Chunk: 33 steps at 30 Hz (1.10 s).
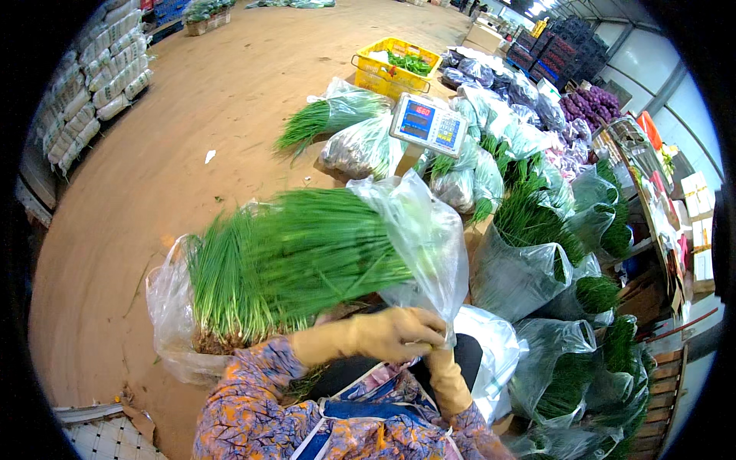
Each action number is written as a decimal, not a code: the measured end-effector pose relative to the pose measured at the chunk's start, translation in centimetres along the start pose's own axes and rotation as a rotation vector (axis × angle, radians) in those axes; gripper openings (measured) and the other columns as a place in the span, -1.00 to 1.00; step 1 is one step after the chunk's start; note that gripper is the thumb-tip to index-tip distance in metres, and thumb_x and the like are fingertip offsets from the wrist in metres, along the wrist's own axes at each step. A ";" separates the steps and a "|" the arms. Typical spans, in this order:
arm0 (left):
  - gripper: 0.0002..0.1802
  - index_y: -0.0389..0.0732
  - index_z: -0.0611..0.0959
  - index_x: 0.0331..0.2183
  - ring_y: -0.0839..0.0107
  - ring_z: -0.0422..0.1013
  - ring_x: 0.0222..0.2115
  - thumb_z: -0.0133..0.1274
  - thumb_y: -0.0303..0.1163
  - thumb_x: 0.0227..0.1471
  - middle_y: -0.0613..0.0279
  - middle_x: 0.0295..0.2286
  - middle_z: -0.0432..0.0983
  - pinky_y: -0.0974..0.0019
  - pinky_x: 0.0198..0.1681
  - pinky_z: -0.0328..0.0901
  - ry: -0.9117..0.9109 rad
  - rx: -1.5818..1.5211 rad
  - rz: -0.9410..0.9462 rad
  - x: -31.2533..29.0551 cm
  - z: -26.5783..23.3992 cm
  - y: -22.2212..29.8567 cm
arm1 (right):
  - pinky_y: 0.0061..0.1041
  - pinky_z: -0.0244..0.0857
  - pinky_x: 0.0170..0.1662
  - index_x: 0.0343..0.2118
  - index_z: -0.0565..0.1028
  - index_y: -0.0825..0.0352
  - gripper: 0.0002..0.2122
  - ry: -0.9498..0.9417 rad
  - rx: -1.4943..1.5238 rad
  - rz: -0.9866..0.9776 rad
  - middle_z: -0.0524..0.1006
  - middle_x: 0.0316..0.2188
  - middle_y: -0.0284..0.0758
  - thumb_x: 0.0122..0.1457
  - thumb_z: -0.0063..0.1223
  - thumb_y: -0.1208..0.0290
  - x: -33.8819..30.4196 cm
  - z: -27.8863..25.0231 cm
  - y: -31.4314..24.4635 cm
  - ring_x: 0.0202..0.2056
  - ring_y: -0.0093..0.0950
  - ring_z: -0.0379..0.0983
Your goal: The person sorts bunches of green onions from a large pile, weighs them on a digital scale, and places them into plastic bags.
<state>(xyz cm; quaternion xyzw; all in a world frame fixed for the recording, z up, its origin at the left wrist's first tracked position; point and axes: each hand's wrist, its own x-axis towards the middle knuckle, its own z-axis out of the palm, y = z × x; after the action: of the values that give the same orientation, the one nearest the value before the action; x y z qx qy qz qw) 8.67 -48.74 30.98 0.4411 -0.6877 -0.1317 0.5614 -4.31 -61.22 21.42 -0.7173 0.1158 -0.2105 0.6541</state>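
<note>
My left hand, in a tan glove, is closed on the gathered end of a clear plastic bag. Beside it, my right hand, also gloved, grips the same gathered end; its fingers are partly hidden. A large bunch of thin scallions sticks out of that bag to the left, slightly blurred. Under and left of it, more scallions with pale stems and brown roots lie in an opened clear bag.
A scale display stands ahead, with a yellow crate of greens behind it. Bagged scallions crowd my right side. Filled clear bags sit near the display. White sacks are stacked far left on the brown floor.
</note>
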 end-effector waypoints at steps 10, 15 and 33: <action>-0.35 -0.07 0.26 0.01 0.07 0.09 0.01 -0.15 -0.61 -0.23 0.06 0.01 0.12 0.18 -0.03 0.16 -0.049 0.968 -0.923 -2.8 -16.9 -26.1 | -0.33 0.01 0.08 -0.34 0.38 0.47 -0.52 -0.238 -0.118 0.219 0.41 -0.61 -0.27 0.21 -0.51 0.11 -1.8 -2.0 -7.4 -0.62 -0.57 0.25; -0.50 0.00 0.33 -0.04 0.04 0.19 -0.08 -0.12 -0.37 -0.13 0.03 -0.05 0.22 0.15 -0.05 0.17 -0.333 1.163 -0.948 -6.9 -19.1 -35.3 | -0.33 0.01 0.08 -0.34 0.38 0.47 -0.52 -0.208 -0.076 0.317 0.41 -0.61 -0.26 0.21 -0.51 0.11 -0.4 -3.7 -8.5 -0.59 -0.55 0.27; -0.15 0.13 0.22 0.03 0.12 0.18 -0.03 -0.11 -0.72 -0.38 0.06 0.04 0.06 0.27 0.02 0.11 -0.370 0.876 -1.013 -8.9 -20.4 -34.3 | -0.62 0.19 -0.39 -0.29 0.41 0.41 -0.60 -0.139 -0.023 0.332 0.46 -0.48 -0.35 0.21 -0.42 0.16 -1.2 -4.6 -6.6 -0.57 -0.62 0.26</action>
<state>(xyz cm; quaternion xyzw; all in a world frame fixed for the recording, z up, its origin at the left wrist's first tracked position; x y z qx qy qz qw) 42.36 -55.39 8.82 0.8640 -0.4712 -0.1609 0.0747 -8.15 -64.04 28.01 -0.7085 0.1897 -0.0481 0.6780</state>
